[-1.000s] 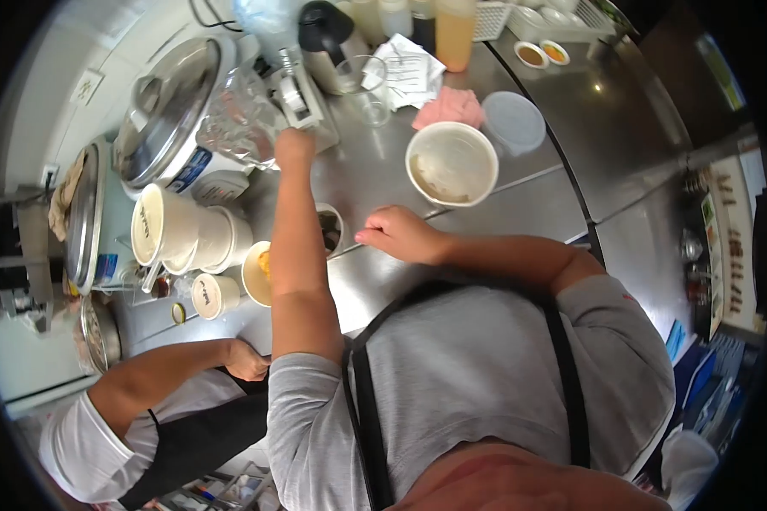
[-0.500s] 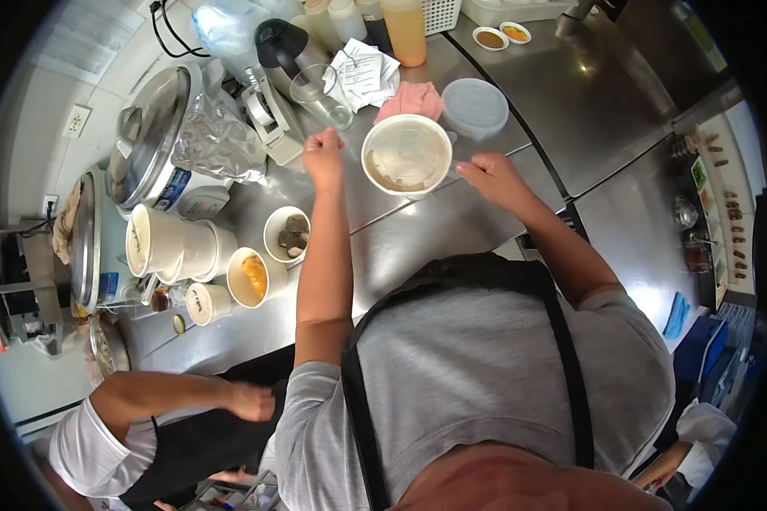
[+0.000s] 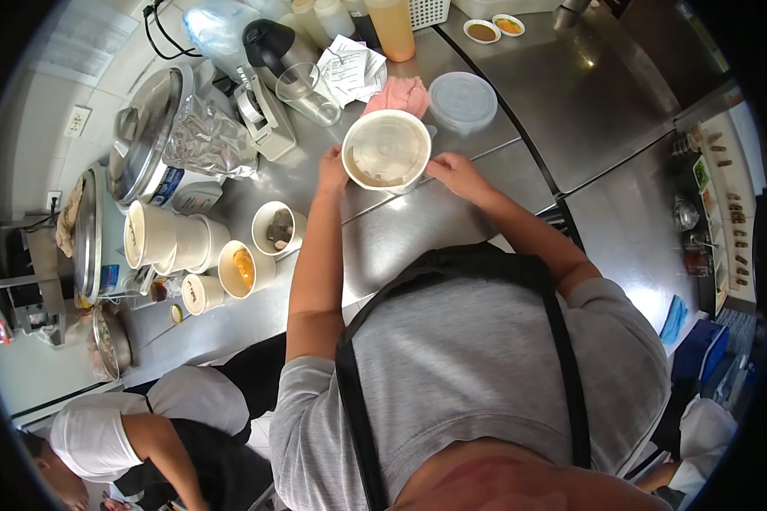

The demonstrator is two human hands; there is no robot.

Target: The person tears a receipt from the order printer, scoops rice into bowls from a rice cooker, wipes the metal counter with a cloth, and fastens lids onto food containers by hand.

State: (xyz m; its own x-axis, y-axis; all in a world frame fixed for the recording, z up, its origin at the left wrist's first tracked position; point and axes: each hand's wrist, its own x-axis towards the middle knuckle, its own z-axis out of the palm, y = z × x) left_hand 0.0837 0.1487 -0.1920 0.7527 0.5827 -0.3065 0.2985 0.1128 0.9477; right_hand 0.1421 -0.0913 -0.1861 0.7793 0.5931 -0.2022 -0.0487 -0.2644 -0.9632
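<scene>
A white round tub with a translucent lid stands in front of me on the steel counter. My left hand is at its left side, fingers closed against the wall. At the lower right side my right hand grips it too, with the thumb near the rim. Fingertips behind the tub are hidden. Just beyond the tub lie a crumpled pink cloth and a round container with a clear lid.
To the left stand an open cup with dark pieces, an open cup with orange food and stacked white tubs. A tape dispenser, clear glass and receipts are behind. A co-worker bends at lower left.
Both hands have come in from apart to the sides of the lidded tub and now hold it. The co-worker at lower left has bent down and lowered an arm.
</scene>
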